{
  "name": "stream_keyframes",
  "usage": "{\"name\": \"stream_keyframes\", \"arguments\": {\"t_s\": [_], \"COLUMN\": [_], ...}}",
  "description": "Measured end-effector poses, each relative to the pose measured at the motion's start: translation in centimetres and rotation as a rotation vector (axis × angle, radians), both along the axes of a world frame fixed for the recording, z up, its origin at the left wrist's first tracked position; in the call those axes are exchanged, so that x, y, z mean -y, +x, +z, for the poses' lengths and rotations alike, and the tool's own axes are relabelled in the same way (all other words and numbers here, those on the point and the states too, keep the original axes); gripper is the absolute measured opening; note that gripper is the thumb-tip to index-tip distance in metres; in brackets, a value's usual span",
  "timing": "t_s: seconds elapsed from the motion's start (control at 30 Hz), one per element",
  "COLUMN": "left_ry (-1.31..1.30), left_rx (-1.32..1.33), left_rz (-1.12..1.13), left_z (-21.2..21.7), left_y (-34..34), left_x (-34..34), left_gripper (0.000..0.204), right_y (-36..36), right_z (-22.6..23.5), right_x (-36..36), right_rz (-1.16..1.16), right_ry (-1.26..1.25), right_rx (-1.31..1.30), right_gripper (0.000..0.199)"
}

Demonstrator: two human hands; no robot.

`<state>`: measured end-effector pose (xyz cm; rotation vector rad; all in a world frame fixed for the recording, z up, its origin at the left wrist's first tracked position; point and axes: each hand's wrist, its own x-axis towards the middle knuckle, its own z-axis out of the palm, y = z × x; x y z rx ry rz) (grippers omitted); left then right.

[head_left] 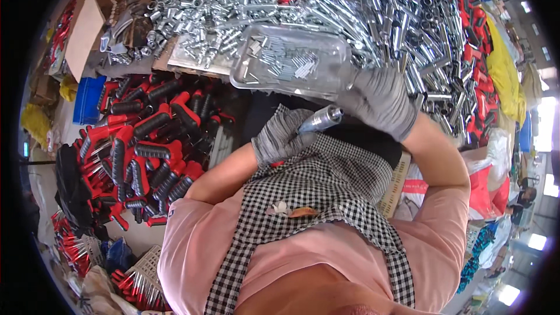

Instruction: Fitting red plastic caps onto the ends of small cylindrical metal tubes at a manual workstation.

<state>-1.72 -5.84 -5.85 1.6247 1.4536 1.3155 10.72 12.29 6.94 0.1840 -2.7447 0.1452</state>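
My left hand [280, 137], in a grey knit glove, is closed around a shiny metal socket tool [319, 120] whose round end points up and to the right. My right hand [379, 100], also gloved in grey, rests at the right front corner of a clear plastic tray [245, 73] holding several small metal pins. The tray sits at the near edge of a big heap of silver metal parts [350, 11]. Whether the right hand's fingers touch the socket tool or the tray is hard to tell.
A pile of red and black tool handles [146, 146] fills the left. More red-handled tools [478, 81] lie along the right of the heap. Cardboard boxes [93, 23] stand at the upper left, a blue bin [87, 99] below them. A white basket [149, 262] sits at the lower left.
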Motion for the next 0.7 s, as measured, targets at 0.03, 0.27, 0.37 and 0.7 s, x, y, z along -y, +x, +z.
{"name": "stream_keyframes", "arguments": {"t_s": [0.03, 0.27, 0.37, 0.7], "left_ry": [-0.01, 0.066, -0.035, 0.066], "left_rx": [0.052, 0.02, -0.089, -0.075], "left_rz": [0.013, -0.015, -0.03, 0.046], "left_z": [-0.5, -0.6, 0.0, -1.5], "left_y": [0.1, 1.2, 1.9, 2.7], "left_x": [0.1, -0.5, -0.3, -0.7], "left_gripper": [0.042, 0.043, 0.041, 0.038], "right_y": [0.4, 2.7, 2.6, 4.7], "right_z": [0.0, -0.2, -0.6, -1.2], "right_x": [0.1, 1.2, 0.1, 2.5], "right_rz": [-0.002, 0.087, -0.11, -0.126], "right_ry": [-0.006, -0.04, -0.154, -0.323], "right_rx": [0.007, 0.192, 0.082, 0.369], "right_gripper": [0.059, 0.055, 0.046, 0.029]}}
